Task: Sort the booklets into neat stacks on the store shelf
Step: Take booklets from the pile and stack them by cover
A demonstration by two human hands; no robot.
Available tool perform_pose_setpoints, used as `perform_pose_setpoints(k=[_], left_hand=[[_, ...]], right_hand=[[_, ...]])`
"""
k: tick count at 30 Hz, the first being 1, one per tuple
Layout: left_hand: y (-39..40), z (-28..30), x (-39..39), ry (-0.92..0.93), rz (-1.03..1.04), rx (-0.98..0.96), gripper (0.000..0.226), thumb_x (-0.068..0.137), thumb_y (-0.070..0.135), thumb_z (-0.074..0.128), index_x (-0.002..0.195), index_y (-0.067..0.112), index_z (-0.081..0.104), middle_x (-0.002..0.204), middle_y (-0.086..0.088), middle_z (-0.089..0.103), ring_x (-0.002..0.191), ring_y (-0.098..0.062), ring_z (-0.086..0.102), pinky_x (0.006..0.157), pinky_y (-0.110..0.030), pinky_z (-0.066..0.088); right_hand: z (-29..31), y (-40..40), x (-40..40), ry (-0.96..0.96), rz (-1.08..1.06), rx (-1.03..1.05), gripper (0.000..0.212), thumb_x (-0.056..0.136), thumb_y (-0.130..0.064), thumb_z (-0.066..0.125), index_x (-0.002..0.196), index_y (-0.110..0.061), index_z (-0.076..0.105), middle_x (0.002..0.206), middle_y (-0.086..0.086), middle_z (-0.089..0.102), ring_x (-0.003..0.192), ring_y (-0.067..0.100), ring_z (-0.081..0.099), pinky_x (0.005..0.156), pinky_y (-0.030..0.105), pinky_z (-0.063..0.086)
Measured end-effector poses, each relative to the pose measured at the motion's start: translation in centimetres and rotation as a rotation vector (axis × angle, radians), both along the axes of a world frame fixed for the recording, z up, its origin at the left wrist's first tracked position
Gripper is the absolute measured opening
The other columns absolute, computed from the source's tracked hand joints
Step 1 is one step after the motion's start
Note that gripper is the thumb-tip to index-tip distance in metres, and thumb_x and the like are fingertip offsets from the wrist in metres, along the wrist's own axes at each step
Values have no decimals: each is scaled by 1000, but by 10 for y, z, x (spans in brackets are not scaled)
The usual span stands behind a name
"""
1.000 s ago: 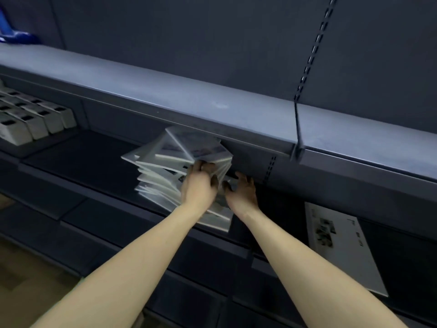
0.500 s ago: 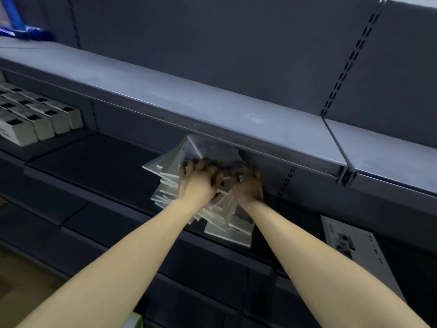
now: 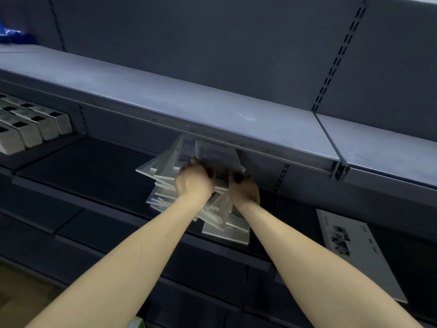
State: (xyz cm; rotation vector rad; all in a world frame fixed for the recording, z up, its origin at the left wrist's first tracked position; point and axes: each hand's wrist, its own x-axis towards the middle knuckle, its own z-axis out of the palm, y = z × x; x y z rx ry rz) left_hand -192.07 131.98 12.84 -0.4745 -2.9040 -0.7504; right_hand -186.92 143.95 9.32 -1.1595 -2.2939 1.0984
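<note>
A messy pile of white booklets (image 3: 163, 185) sits askew on the dark lower shelf (image 3: 89, 169), its top tucked under the grey upper shelf (image 3: 212, 112). My left hand (image 3: 194, 181) grips the upper booklets of the pile from the front, fingers curled over their edge. My right hand (image 3: 244, 189) grips the same upper booklets at their right side. Lower booklets (image 3: 227, 230) fan out toward me beneath both wrists. The back of the pile is hidden by the upper shelf.
A single large white booklet (image 3: 354, 252) lies flat on the lower shelf to the right. A row of white boxes (image 3: 30, 129) stands at the far left. A blue object (image 3: 11, 36) sits on the upper shelf's left end.
Both hands have closed on the upper booklets of the pile; the right hand came in from the side. The view has swung left and nearer to the shelf.
</note>
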Motion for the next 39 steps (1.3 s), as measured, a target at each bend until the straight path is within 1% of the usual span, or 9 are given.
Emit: perform_pose_setpoints(k=[3, 7, 10, 12, 17, 23, 32, 37, 39], left_hand=[[13, -4, 12, -52, -36, 40, 47, 99, 43, 42, 131, 9, 45, 117, -11, 65, 105, -31, 63, 76, -35, 45], [31, -19, 35, -11, -131, 74, 39, 97, 44, 42, 114, 12, 56, 99, -7, 69, 90, -29, 66, 70, -33, 50], [50, -32, 50, -10, -212, 95, 39, 97, 43, 41, 108, 11, 61, 86, -4, 66, 74, -24, 63, 61, -32, 50], [65, -42, 62, -32, -257, 143, 36, 97, 43, 44, 107, 14, 62, 83, -3, 64, 73, -22, 62, 64, -34, 54], [101, -62, 94, -115, -394, 251, 30, 100, 34, 45, 110, 11, 62, 97, -7, 68, 88, -25, 66, 79, -41, 56], [132, -71, 133, -65, -427, 173, 38, 99, 41, 46, 128, 17, 49, 106, -5, 67, 91, -25, 66, 76, -39, 56], [199, -76, 218, -72, -451, 90, 43, 101, 47, 38, 133, 19, 43, 109, -5, 66, 92, -25, 66, 66, -34, 52], [245, -80, 273, -90, -440, 49, 45, 102, 47, 36, 137, 18, 39, 117, -7, 62, 95, -24, 65, 63, -31, 45], [262, -85, 293, -96, -442, 27, 46, 102, 47, 35, 137, 19, 38, 119, -7, 61, 96, -25, 64, 64, -32, 46]], right_hand=[[-6, 6, 18, 85, -74, -32, 63, 95, -57, 49, 140, -13, 47, 142, 11, 54, 127, 32, 54, 101, 37, 45], [-12, 22, 50, 135, -161, -26, 53, 96, -47, 54, 137, -14, 51, 141, 11, 55, 127, 31, 54, 99, 33, 43], [-20, 37, 78, 155, -198, -25, 50, 96, -44, 54, 137, -16, 51, 141, 10, 54, 125, 32, 54, 99, 35, 43], [-23, 47, 97, 131, -228, -14, 50, 96, -41, 55, 138, -14, 49, 140, 11, 54, 124, 33, 54, 101, 38, 45], [-30, 72, 141, 100, -285, 31, 51, 93, -33, 60, 139, -17, 46, 139, 9, 54, 121, 32, 58, 97, 40, 50], [-36, 107, 186, 70, -312, 75, 44, 95, -32, 57, 133, -11, 50, 127, 11, 61, 113, 33, 62, 86, 38, 51], [-54, 181, 271, 52, -303, 62, 37, 99, -38, 51, 125, -12, 52, 112, 6, 62, 88, 19, 61, 71, 32, 47], [-60, 226, 323, 51, -314, 63, 36, 99, -36, 51, 124, -10, 55, 113, 7, 63, 88, 20, 62, 70, 33, 49], [-65, 240, 344, 36, -328, 63, 41, 99, -37, 52, 129, -9, 52, 121, 9, 60, 96, 23, 63, 75, 32, 48]])
